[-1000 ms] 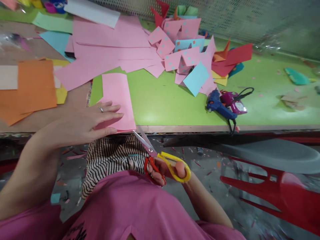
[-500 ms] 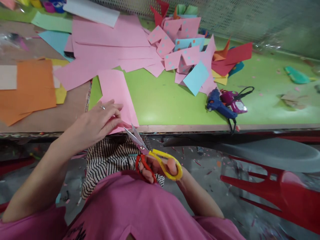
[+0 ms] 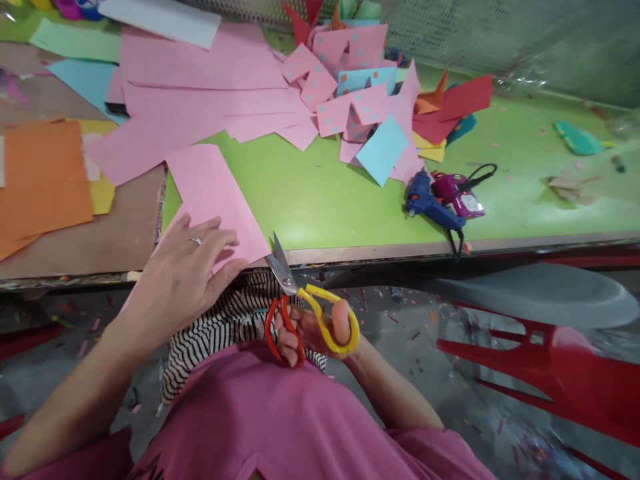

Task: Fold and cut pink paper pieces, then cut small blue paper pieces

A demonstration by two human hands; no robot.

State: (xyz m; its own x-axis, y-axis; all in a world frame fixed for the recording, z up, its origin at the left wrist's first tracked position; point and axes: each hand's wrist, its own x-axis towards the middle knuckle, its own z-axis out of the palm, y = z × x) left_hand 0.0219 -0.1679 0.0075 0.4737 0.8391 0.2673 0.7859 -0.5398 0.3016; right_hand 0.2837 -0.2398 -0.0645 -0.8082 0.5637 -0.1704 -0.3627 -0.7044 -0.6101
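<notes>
A folded pink paper sheet (image 3: 220, 193) lies at the table's front edge, its near right corner reaching the edge. My left hand (image 3: 187, 263), with a ring on one finger, rests on the sheet with its fingers spread and the thumb near the front edge. My right hand (image 3: 315, 330) grips scissors (image 3: 293, 287) by their red and yellow handles, in front of the table. Their blades are parted. One blade meets the sheet's corner and its tip is hidden there; the other points up beside it.
Pink sheets (image 3: 200, 100) and dotted folded pieces (image 3: 350, 110) cover the back. A blue glue gun (image 3: 433, 207) with a cord lies at right, near a purple device (image 3: 457, 193). Orange paper (image 3: 47, 180) lies left. A grey seat (image 3: 540, 293) and red chair (image 3: 565, 373) stand below right.
My left hand has shifted left and toward me, its fingers spreading flatter over the sheet. The sheet has turned slightly. The scissors' blades have opened wider and now reach its corner.
</notes>
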